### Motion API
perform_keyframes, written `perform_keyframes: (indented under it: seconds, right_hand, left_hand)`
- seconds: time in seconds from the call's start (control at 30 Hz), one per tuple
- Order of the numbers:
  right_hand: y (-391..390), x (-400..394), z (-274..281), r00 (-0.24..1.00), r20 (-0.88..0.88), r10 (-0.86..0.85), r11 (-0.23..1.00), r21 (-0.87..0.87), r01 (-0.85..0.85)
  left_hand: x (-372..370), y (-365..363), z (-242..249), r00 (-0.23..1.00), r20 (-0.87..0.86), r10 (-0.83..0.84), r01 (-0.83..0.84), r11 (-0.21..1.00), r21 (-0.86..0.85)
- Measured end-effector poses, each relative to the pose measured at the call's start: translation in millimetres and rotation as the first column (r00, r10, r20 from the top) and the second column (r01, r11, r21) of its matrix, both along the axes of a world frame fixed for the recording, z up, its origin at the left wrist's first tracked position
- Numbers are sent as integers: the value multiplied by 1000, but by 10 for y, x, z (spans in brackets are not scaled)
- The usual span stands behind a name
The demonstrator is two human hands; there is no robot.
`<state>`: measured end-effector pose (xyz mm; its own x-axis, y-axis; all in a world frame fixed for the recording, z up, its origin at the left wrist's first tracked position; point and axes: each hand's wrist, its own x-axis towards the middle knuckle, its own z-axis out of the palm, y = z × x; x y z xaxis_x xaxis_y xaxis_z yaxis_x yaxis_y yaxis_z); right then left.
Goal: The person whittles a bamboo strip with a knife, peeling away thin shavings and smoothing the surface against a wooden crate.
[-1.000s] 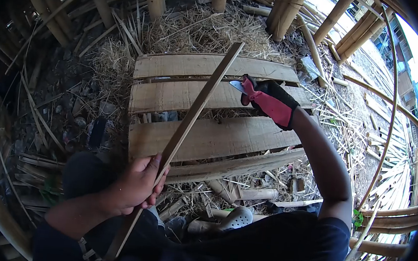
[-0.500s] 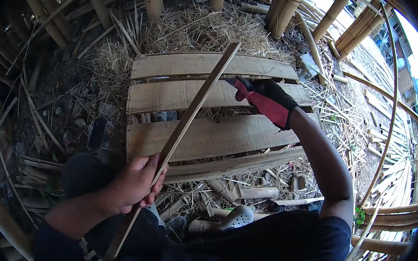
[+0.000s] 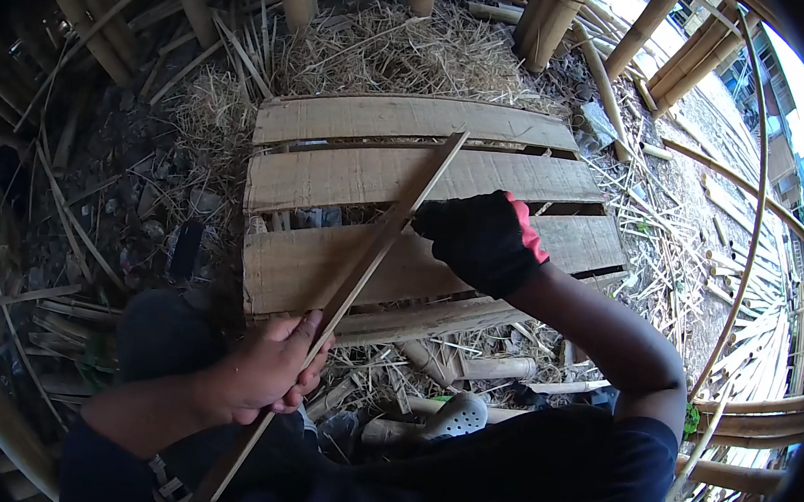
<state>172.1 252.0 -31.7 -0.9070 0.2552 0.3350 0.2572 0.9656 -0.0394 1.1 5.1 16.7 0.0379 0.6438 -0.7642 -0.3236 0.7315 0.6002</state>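
My bare left hand (image 3: 279, 363) is closed around the lower part of a long, narrow bamboo strip (image 3: 372, 260). The strip slants up and away to the right, its lower end near my body. My right hand (image 3: 484, 242), in a black and red glove, is closed in a fist against the strip's right edge. It grips what looks like a small knife, hidden now by the fingers and the strip. Beneath both lies a low platform of wooden slats (image 3: 331, 186) with gaps between them.
Straw (image 3: 409, 56) lies behind the platform, and bamboo posts (image 3: 549, 25) stand at the back. Split bamboo (image 3: 749, 324) is spread over the ground at right. A tall bent cane (image 3: 761, 187) rises there. A grey clog (image 3: 459, 417) shows below the platform.
My right hand has come down and left along the strip, turning so the back of the glove shows. The strip's upper end has dropped. My left hand keeps its hold.
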Motion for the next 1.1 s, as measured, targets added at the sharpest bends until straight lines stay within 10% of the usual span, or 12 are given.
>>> perform_keyframes:
  seconds: [0.7,0.8,0.83,1.1]
  right_hand:
    - [221,-130,85,992,108,65,991,-125,-51]
    - [-39,-86,-45,993,20,121,993,-21,-120]
    - [-62,-94,-35,978,176,115,936,310,-166]
    - [78,-78,-143,998,49,29,990,-139,-22]
  left_hand:
    - [22,1,13,975,-207,-78,79,997,-4]
    - [31,-11,10,972,-217,-90,92,996,-1]
    - [26,-30,-1,971,-221,-92,95,995,1]
    - [43,-12,12,980,-184,-75,76,997,-1]
